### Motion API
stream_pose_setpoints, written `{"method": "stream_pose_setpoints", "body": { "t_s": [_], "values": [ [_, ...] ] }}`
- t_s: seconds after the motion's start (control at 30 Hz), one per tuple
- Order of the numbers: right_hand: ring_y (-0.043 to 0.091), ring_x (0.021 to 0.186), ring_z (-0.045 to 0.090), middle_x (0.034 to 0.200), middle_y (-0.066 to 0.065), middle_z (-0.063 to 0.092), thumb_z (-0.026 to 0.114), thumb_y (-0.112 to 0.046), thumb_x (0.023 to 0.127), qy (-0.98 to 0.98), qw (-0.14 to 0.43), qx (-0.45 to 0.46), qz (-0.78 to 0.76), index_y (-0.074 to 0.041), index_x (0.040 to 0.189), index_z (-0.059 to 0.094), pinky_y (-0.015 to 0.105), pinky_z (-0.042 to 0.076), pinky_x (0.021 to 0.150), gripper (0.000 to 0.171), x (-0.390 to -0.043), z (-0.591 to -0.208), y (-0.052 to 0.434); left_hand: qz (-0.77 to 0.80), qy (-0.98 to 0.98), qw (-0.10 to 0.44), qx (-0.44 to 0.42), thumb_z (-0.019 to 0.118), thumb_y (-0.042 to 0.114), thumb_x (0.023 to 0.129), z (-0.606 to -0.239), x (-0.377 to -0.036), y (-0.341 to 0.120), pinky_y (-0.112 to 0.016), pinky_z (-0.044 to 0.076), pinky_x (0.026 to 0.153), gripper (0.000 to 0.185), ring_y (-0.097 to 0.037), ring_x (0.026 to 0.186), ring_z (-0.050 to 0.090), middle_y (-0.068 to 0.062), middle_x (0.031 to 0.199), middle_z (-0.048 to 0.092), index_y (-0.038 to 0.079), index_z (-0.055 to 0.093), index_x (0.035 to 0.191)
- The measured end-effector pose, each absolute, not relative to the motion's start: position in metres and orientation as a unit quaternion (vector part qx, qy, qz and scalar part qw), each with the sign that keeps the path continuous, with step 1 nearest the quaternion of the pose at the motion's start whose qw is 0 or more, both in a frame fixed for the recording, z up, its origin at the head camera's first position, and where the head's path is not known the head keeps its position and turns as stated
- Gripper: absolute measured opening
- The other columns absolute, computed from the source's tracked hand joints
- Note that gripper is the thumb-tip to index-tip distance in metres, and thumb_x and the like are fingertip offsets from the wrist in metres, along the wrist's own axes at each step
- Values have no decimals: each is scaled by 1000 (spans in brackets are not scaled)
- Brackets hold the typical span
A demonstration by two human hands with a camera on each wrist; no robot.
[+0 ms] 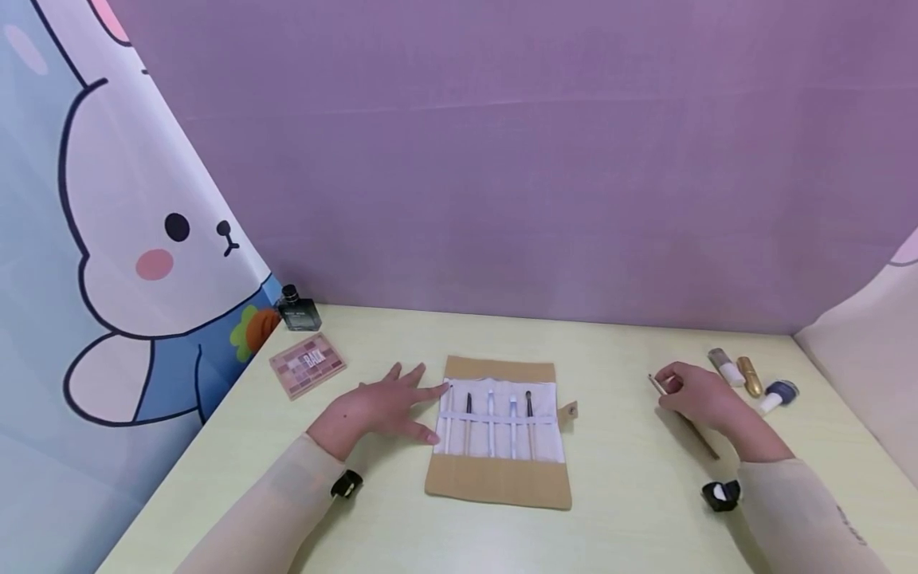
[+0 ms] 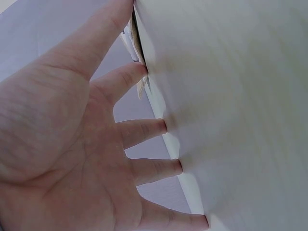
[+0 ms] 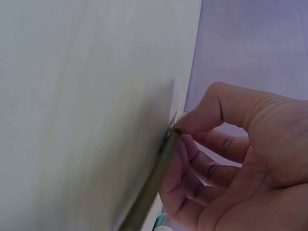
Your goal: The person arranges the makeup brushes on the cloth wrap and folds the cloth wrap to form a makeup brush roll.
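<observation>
A pale yellow surface (image 1: 617, 510) is bounded at the back by a purple wall and at the left by a rabbit-print curtain (image 1: 122, 263); bare room is left in front of and to both sides of the brush roll (image 1: 500, 430). The roll lies unrolled at the centre, tan with a white inner panel in which five slim brushes are held upright under a band. The left hand (image 1: 380, 410) is laid flat, fingers (image 2: 144, 130) spread wide, fingertips at the roll's left edge. A thin brown-handled brush (image 1: 684, 421) is pinched by the right hand (image 1: 699, 399), low against the surface, well right of the roll. A palette (image 1: 307, 365), a dark bottle (image 1: 298, 309) and small cosmetics (image 1: 749, 376) are set near the back corners.
</observation>
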State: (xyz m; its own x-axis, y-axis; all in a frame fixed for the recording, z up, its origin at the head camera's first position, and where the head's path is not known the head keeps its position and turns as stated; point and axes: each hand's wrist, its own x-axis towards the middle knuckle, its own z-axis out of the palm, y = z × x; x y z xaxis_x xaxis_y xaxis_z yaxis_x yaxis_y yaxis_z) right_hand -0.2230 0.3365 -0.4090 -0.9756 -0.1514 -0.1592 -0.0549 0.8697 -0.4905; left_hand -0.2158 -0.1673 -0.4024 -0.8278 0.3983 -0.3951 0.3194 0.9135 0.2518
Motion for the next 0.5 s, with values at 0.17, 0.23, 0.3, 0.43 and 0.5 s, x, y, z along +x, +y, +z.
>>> {"method": "stream_pose_setpoints", "body": {
  "t_s": [0.17,0.23,0.3,0.43,0.5],
  "values": [
    [25,92,62,112,21,68,71,-13,94,957,97,-61,-268,8,135,59,32,51,74,48,-220,-405,330,90,951,226,189,76,71,86,-401,-216,-167,-95,19,111,96,-56,166,6,-15,182,11,41,35,167],
    [22,89,61,111,18,67,70,-13,94,953,94,-64,-282,7,137,58,31,50,72,49,-218,-402,324,90,952,226,188,76,70,86,-401,-216,-167,-95,19,112,95,-55,166,6,-14,182,11,43,35,166],
    [19,86,60,110,16,66,69,-13,95,946,93,-65,-303,7,140,57,30,51,69,51,-217,-398,318,90,952,225,187,76,70,86,-401,-216,-167,-95,18,112,94,-55,166,5,-14,182,10,44,35,166],
    [12,85,62,111,14,63,68,-9,98,921,89,-74,-372,8,146,52,27,58,69,54,-215,-388,302,91,952,229,184,77,70,86,-401,-216,-167,-95,17,112,94,-55,166,5,-13,182,10,44,35,166],
    [8,87,65,112,13,61,66,-7,98,904,88,-83,-410,9,148,49,26,61,72,55,-214,-382,294,92,951,230,185,78,69,86,-400,-216,-167,-95,17,113,94,-55,166,5,-14,182,10,44,35,166]
  ]
}}
